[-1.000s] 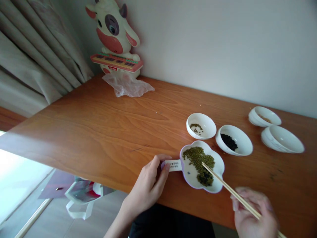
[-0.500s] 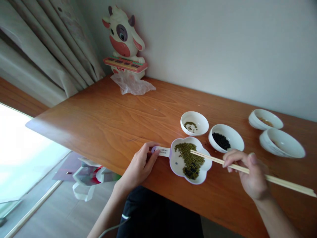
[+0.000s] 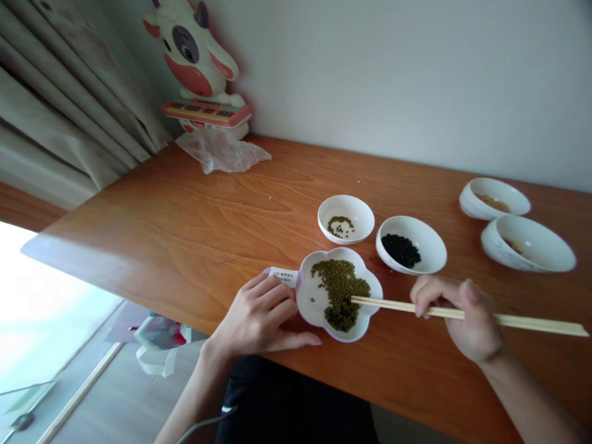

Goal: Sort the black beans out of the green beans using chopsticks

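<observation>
A flower-shaped white dish [image 3: 308, 308] with a purple rim and a labelled handle lies near the table's front edge. Green beans [image 3: 342, 280] are spread across it, with a dark patch of small black beans [image 3: 340, 317] at the lower side. Beside the handle, my left hand [image 3: 263, 311] rests on the table, fingers loosely bent and thumb stretched out; whether it touches the handle I cannot tell. My right hand [image 3: 462, 314] grips a pair of chopsticks [image 3: 531, 322]. Their tips lie close together over the beans by the dark patch, and I see no bean pinched between them.
Behind the dish stand a white bowl [image 3: 363, 216] with some green beans and another bowl [image 3: 430, 243] of black beans. Two more bowls [image 3: 552, 243] are at the right. A cow toy keyboard [image 3: 203, 114] and a plastic bag [image 3: 226, 155] sit at the back left.
My left hand has let go of the dish handle and now lies in front of it with the thumb outstretched. The chopstick tips have moved down towards the dark beans. The view has shifted slightly.
</observation>
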